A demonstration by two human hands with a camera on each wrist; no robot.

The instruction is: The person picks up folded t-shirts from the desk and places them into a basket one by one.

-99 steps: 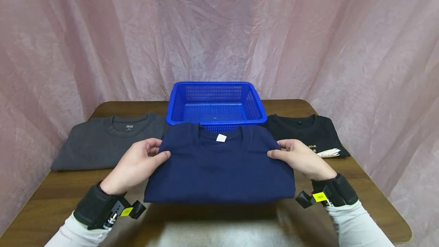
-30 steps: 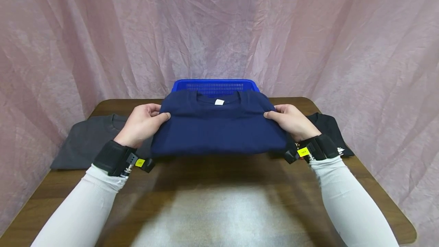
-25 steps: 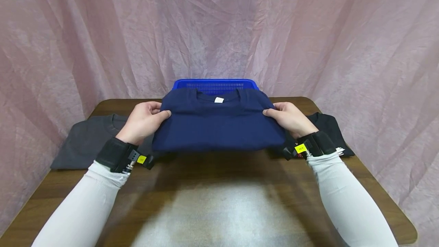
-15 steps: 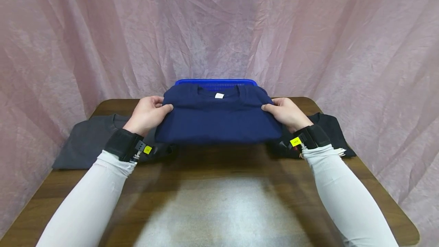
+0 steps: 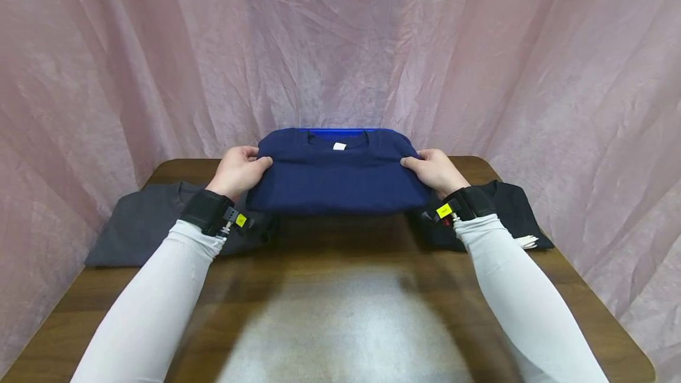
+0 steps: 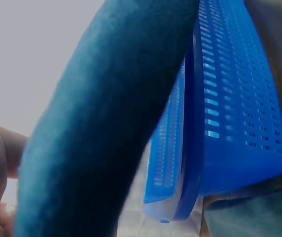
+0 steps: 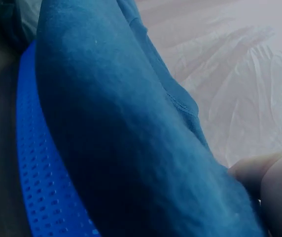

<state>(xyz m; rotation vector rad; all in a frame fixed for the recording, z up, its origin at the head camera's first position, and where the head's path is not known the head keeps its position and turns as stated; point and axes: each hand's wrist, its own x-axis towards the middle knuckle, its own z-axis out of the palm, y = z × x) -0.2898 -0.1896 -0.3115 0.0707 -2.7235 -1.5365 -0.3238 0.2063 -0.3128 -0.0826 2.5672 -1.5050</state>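
Observation:
A folded navy T-shirt (image 5: 340, 185) with a white neck label is held level between both hands in the head view. My left hand (image 5: 237, 171) pinches its left side, thumb on top; my right hand (image 5: 436, 171) pinches the right side the same way. Behind and below the T-shirt is a blue plastic basket (image 5: 340, 133), of which only the far rim shows in the head view. In the left wrist view the perforated wall of the basket (image 6: 239, 98) stands beyond the T-shirt (image 6: 106, 113). The right wrist view has the T-shirt (image 7: 121, 123) covering much of the basket (image 7: 47, 173).
On the brown wooden table (image 5: 340, 312), a folded dark grey T-shirt (image 5: 133, 226) lies at the left and a folded black T-shirt (image 5: 513, 208) at the right, each partly behind a forearm. A pink curtain (image 5: 340, 40) hangs behind the table.
Both hands have carried the navy T-shirt forward, away from the body, from in front of the basket to over it. It now hides nearly all of the basket in the head view.

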